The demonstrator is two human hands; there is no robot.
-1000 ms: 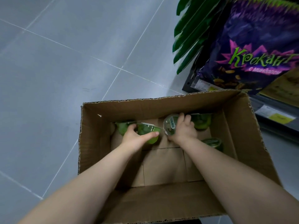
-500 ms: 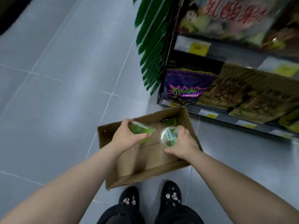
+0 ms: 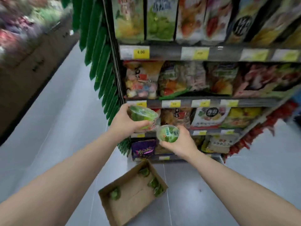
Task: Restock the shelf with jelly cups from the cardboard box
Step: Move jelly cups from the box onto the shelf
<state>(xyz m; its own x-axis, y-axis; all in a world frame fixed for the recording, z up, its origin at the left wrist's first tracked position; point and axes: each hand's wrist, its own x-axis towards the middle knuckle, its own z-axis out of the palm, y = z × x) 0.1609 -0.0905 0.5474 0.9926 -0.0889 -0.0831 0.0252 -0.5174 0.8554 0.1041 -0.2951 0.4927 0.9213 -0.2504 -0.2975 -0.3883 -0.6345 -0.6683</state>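
My left hand [image 3: 124, 122] grips a green jelly cup [image 3: 142, 116] held up in front of the shelf's left end. Just right of it and a bit lower, my right hand [image 3: 180, 144] holds a second green jelly cup [image 3: 168, 133], its clear lid turned toward me. Both cups are raised well above the open cardboard box [image 3: 114, 207] on the floor, where several green jelly cups [image 3: 154, 183] lie along the sides. The shelf [image 3: 208, 53] stands straight ahead, tiers packed with snack bags.
Green leaf-shaped strips [image 3: 101, 62] hang down the shelf's left corner. A purple bag [image 3: 143, 149] sits on the lowest tier behind the box. Another stocked shelf unit [image 3: 24, 46] lines the left side of the grey tiled aisle [image 3: 61, 124].
Both hands lifted a jelly cup each out of the box and rose to shelf height. The view swung up from the box to the shelf.
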